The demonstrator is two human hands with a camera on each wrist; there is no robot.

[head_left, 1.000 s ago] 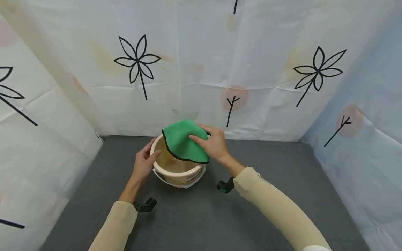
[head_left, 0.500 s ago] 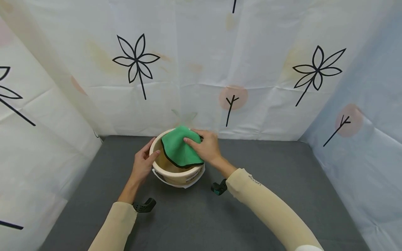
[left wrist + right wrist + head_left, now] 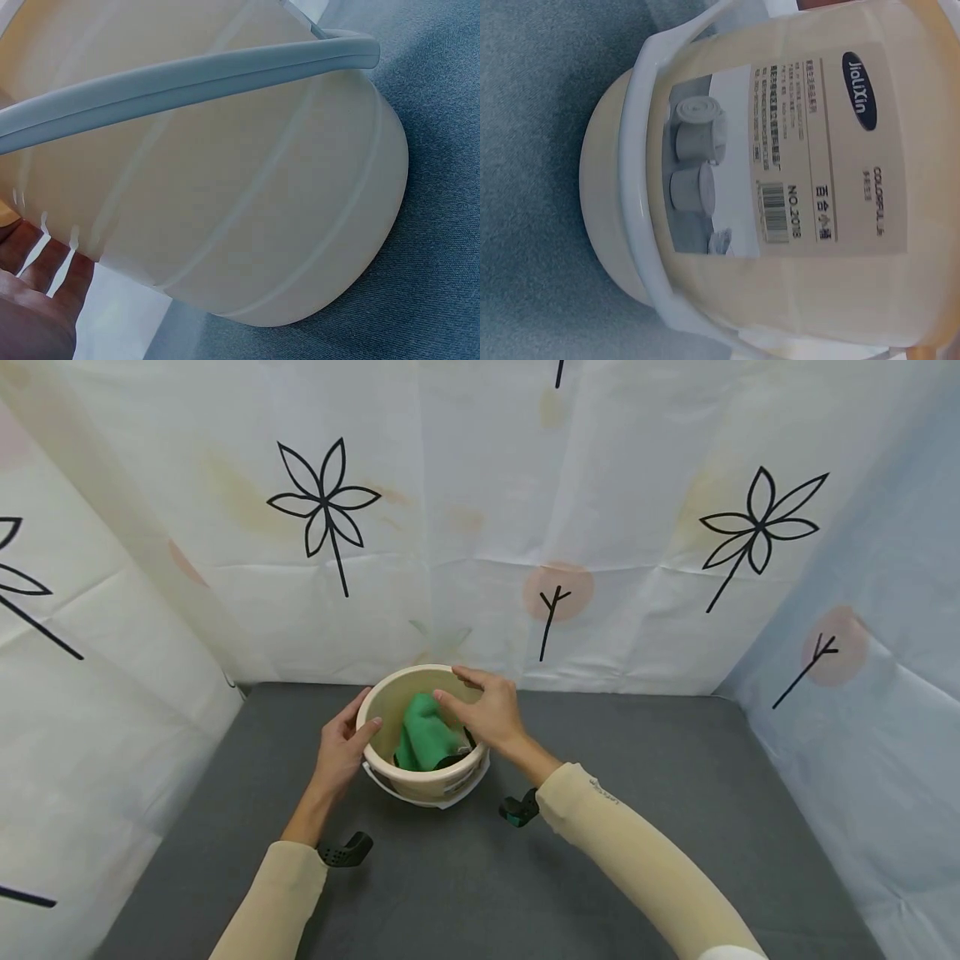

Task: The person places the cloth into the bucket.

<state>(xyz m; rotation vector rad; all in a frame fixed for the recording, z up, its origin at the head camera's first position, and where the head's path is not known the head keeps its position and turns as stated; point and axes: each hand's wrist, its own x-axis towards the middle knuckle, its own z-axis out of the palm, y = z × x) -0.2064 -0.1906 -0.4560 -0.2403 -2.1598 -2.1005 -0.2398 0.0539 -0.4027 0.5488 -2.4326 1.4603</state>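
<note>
A cream bucket (image 3: 386, 693) stands on the grey table, and a green cloth (image 3: 429, 735) with a dark edge lies bunched inside it. My left hand (image 3: 343, 747) grips the bucket's left rim, thumb inside and fingers outside. In the left wrist view, fingers (image 3: 52, 262) of that hand lie against the bucket wall (image 3: 225, 187). At the right rim, my right hand (image 3: 491, 714) is spread over the bucket's opening, thumb and fingers apart, holding no cloth. The right wrist view shows the bucket's printed label (image 3: 795, 165).
The bucket's pale handle (image 3: 442, 806) hangs down along its front. Behind the grey table (image 3: 637, 810) rises a white cloth backdrop (image 3: 450, 485) with printed flowers, and similar sheets stand at the left and right sides.
My right hand has moved slightly left and let go of the green cloth, which has dropped from above the rim into the bucket. My left hand stays on the rim.
</note>
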